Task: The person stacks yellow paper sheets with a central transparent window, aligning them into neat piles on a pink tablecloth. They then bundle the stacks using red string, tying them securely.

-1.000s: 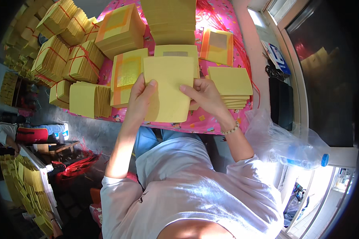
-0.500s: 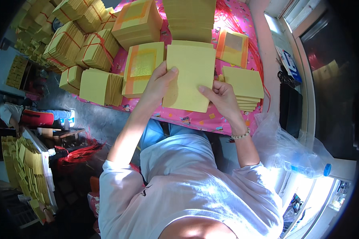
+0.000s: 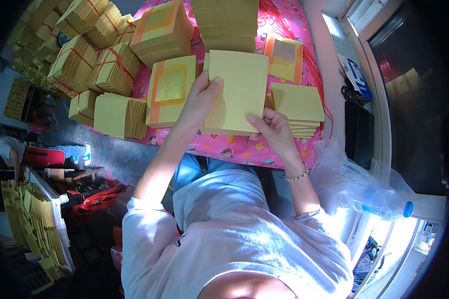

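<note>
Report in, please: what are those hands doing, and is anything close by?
Left hand: gripping yellow paper by its left edge. Right hand: at its lower right corner. Orange-bordered stack near left hand; contact unclear.

The left hand (image 3: pixel 203 94) grips the left edge of a yellow sheet (image 3: pixel 240 87), and the right hand (image 3: pixel 275 130) holds its near right corner. A bracelet (image 3: pixel 297 175) rings the right wrist. Under both hands spreads a pink-covered desk (image 3: pixel 247 149). A yellow stack (image 3: pixel 298 102) sits just right of the sheet; an orange-bordered stack (image 3: pixel 171 85) stands to its left. Red-tied bundles (image 3: pixel 72 67) pile up at far left.
</note>
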Motion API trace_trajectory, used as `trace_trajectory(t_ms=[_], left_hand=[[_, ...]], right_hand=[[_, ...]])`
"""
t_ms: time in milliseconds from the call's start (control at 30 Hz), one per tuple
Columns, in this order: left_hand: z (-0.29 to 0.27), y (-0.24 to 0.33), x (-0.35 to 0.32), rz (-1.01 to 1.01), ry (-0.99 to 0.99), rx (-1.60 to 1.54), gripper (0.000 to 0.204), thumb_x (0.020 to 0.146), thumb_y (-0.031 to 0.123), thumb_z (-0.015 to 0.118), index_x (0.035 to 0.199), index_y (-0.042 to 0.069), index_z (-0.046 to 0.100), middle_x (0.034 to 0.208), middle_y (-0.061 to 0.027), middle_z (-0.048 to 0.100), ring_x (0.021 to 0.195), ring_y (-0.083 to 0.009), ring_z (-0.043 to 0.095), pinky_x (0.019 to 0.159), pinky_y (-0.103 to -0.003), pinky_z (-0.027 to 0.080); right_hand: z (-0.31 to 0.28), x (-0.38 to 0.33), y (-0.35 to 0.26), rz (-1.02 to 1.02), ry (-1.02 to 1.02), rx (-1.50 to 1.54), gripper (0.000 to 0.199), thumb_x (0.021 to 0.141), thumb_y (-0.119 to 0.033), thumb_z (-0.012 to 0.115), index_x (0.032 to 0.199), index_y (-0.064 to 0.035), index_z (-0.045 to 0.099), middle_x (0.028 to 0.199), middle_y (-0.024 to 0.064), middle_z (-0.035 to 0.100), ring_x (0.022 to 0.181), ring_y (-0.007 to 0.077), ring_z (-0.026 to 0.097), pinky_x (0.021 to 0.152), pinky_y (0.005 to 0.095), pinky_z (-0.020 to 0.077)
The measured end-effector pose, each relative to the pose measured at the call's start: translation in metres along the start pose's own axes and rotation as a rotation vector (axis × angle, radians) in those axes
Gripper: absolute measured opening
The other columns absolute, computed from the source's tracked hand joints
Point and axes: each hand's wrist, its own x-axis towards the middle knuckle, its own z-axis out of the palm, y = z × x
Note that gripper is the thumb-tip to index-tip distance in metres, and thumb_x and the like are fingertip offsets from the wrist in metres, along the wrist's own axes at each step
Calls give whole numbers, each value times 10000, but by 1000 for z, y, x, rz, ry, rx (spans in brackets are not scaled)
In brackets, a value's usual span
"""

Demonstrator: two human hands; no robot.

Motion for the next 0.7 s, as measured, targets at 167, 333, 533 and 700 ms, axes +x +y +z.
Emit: trace_trajectory(t_ms=[167, 333, 533, 700], left_hand=[[2, 0, 5, -83, -24, -69, 313, 962, 181, 502, 1223, 9, 512, 1133, -60, 608, 1020, -115, 573, 893, -272, 439], [9, 5, 9, -135, -40, -25, 338, 952, 193, 524, 1239, 17, 494, 1108, -63, 609, 1020, -117, 576, 897, -270, 441], [18, 16, 9, -236, -222, 181, 365, 924, 142, 554, 1263, 34, 474, 1130, -66, 602, 1032, -116, 574, 907, -278, 439], [44, 15, 45, -217, -422, 278, 452, 893, 139, 575, 1322, 45, 469, 1157, -53, 598, 1050, -117, 557, 903, -265, 425]], right_hand=[[-1, 1, -4, 71, 43, 41, 201, 914, -205, 637, 946, -7, 633, 743, 20, 640, 592, 55, 609, 535, 182, 519], [-9, -4, 8, -16, 98, 33, 197, 916, -214, 634, 839, -34, 609, 712, 13, 633, 571, 60, 608, 544, 192, 531], [-12, -12, 8, -18, 244, 157, 197, 923, -228, 622, 876, -38, 603, 761, 19, 644, 611, 65, 617, 569, 207, 544], [-12, -33, 12, -90, 276, 173, 204, 937, -222, 599, 1001, -28, 589, 845, 42, 653, 695, 82, 631, 632, 232, 551]])
